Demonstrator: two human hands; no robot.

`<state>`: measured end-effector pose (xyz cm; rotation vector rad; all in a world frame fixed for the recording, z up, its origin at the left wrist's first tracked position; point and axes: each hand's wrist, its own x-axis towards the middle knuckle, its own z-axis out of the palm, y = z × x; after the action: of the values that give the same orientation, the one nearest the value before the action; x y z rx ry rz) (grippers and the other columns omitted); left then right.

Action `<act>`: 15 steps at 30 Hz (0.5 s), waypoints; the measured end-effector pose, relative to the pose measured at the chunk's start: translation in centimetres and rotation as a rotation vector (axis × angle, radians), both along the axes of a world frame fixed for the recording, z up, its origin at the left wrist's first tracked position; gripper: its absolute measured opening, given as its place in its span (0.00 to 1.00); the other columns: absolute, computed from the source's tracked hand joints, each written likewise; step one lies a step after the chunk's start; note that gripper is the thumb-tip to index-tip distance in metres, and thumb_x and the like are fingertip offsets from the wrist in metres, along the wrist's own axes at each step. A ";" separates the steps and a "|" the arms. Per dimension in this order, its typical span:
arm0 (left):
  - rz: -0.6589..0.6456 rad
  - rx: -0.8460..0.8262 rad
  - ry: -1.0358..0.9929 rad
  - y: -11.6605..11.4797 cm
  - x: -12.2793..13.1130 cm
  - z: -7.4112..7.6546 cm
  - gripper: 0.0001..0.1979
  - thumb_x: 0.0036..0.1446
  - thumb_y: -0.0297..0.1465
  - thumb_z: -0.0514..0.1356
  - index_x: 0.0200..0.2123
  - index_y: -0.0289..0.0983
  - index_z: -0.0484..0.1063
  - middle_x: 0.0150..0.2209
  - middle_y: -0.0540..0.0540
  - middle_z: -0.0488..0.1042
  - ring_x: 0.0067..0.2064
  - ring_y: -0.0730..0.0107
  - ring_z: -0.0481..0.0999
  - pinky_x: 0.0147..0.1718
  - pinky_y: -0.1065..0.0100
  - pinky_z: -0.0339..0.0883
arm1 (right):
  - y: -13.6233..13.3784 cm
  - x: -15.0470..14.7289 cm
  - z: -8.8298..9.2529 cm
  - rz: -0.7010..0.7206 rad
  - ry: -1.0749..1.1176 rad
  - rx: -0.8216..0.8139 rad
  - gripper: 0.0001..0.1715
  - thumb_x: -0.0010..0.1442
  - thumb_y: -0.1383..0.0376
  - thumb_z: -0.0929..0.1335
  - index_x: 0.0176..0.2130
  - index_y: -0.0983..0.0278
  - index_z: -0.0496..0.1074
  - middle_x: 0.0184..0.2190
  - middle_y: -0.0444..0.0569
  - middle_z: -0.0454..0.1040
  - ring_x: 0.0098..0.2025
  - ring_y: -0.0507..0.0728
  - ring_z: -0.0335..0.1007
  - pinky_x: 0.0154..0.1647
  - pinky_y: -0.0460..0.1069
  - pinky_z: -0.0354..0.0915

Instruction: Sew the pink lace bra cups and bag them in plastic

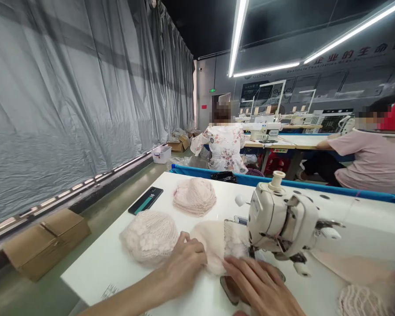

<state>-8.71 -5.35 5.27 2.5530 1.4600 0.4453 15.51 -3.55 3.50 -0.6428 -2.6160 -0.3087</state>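
Observation:
A pale pink fabric piece (210, 239) lies at the sewing machine (273, 219), its right part under a clear plate beside the machine head. My left hand (187, 259) has its fingers curled and pinched on the fabric's near left edge. Stretched out flat, the fingers of my right hand (256, 281) rest at the fabric's near right edge, just in front of the needle area. The needle itself is hidden. Left of my left hand sits a fluffy pile of pale knitted pieces (149, 237). Behind it stands a second stack of pink pieces (195, 196).
A dark phone-like object (146, 200) lies at the table's left edge. More pale fabric (358, 298) is at the lower right. Cardboard boxes (46, 241) stand on the floor at left. Ahead, one person (225, 147) and another (371, 153) sit near other machines.

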 end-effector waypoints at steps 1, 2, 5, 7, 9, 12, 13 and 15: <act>-0.012 -0.043 -0.034 -1.1 0.4 0.2 0.10 0.57 0.19 0.54 0.30 0.37 0.71 0.34 0.50 0.74 0.38 0.70 0.71 0.46 0.63 0.52 | -0.5 -1.1 0.7 -0.026 0.018 -0.210 0.34 0.52 0.63 0.74 0.57 0.64 0.66 0.53 0.54 0.72 0.51 0.67 0.68 0.49 0.58 0.60; -0.012 -0.103 -0.094 -2.3 0.8 0.5 0.08 0.56 0.20 0.56 0.30 0.37 0.72 0.34 0.51 0.75 0.38 0.70 0.71 0.46 0.64 0.53 | -1.0 -1.9 1.2 -0.078 0.032 -0.428 0.30 0.49 0.71 0.73 0.53 0.62 0.69 0.51 0.53 0.74 0.51 0.66 0.67 0.52 0.60 0.57; 0.065 -0.375 -0.383 -5.8 1.1 1.3 0.05 0.54 0.24 0.59 0.29 0.36 0.75 0.28 0.51 0.74 0.34 0.70 0.70 0.41 0.68 0.57 | -3.1 -2.6 2.2 -0.112 0.013 -0.674 0.11 0.50 0.76 0.70 0.33 0.62 0.72 0.32 0.44 0.74 0.39 0.58 0.70 0.45 0.54 0.63; 0.086 -0.641 -0.613 -7.8 0.8 1.3 0.04 0.52 0.29 0.62 0.30 0.35 0.77 0.27 0.51 0.74 0.33 0.70 0.70 0.37 0.71 0.60 | -4.9 -1.7 2.5 -0.121 0.017 -0.834 0.07 0.50 0.72 0.72 0.28 0.63 0.70 0.28 0.41 0.70 0.32 0.53 0.69 0.34 0.45 0.64; 0.041 -0.909 -0.797 -9.6 0.6 0.8 0.10 0.47 0.34 0.67 0.31 0.34 0.79 0.28 0.50 0.74 0.30 0.73 0.69 0.32 0.73 0.59 | -6.9 -0.5 2.7 -0.100 0.052 -1.175 0.08 0.49 0.67 0.72 0.27 0.64 0.68 0.24 0.39 0.66 0.27 0.50 0.64 0.25 0.41 0.60; -0.032 -1.114 -0.933 -12.0 1.1 -0.5 0.18 0.40 0.42 0.72 0.27 0.32 0.78 0.25 0.50 0.72 0.27 0.77 0.65 0.28 0.75 0.57 | -10.0 1.3 2.7 -0.041 0.132 -1.656 0.14 0.47 0.59 0.72 0.24 0.64 0.67 0.19 0.37 0.60 0.22 0.48 0.58 0.20 0.40 0.55; -0.052 -1.153 -0.970 -12.7 1.5 -0.9 0.20 0.40 0.43 0.72 0.26 0.32 0.77 0.24 0.50 0.71 0.26 0.77 0.65 0.28 0.75 0.57 | -11.0 1.8 2.6 -0.044 0.142 -1.716 0.17 0.46 0.55 0.72 0.24 0.65 0.67 0.18 0.37 0.59 0.21 0.47 0.57 0.19 0.40 0.53; -0.098 -1.232 -1.048 -14.0 2.3 -1.8 0.22 0.40 0.45 0.72 0.24 0.32 0.73 0.26 0.49 0.71 0.29 0.76 0.67 0.31 0.74 0.60 | -12.8 2.7 2.3 -0.069 0.138 -1.736 0.22 0.42 0.50 0.74 0.24 0.66 0.71 0.16 0.38 0.60 0.19 0.47 0.57 0.17 0.40 0.50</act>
<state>-6.41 -19.36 3.48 1.0765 0.7453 0.5010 18.26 -16.31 5.77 -1.0804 -2.0900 2.0369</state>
